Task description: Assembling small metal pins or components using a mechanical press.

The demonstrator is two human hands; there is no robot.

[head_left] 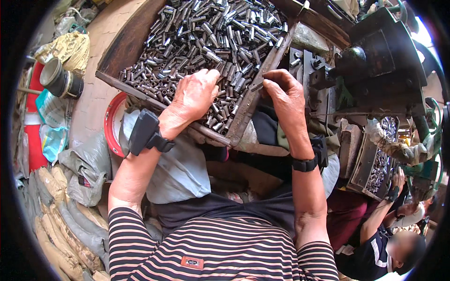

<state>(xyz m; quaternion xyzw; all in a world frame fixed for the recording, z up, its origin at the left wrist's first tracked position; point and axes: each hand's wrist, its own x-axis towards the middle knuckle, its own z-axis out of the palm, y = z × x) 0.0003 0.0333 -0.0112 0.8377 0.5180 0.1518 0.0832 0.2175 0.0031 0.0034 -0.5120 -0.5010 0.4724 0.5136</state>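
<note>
My left hand [194,95] is over the near part of the wooden box [126,85], back upward, with its fingers curled down toward the metal tubes [220,37]. The fingertips are hidden under the hand, so I cannot tell how far open they are or whether they have hold of a tube. The tubes lie loose in a big heap in the box, short and open-ended, some shiny and some dull, pointing every way.

My right hand [287,91] is at the right-hand wall of the box, its thumb and first finger bent toward each other with the tips close together. They are too small and dark at the tips for me to tell if anything is pinched between them.

I have a black strap [304,164] on my right wrist and a black device [144,132] strapped on my left. A grey cloth [178,175] lies over my lap, below the box. To the right of the box stands a dark machine [375,65], and nearer me on that side is a smaller box [360,164] with more tubes, a co-worker's hand [398,180] beside it
</note>
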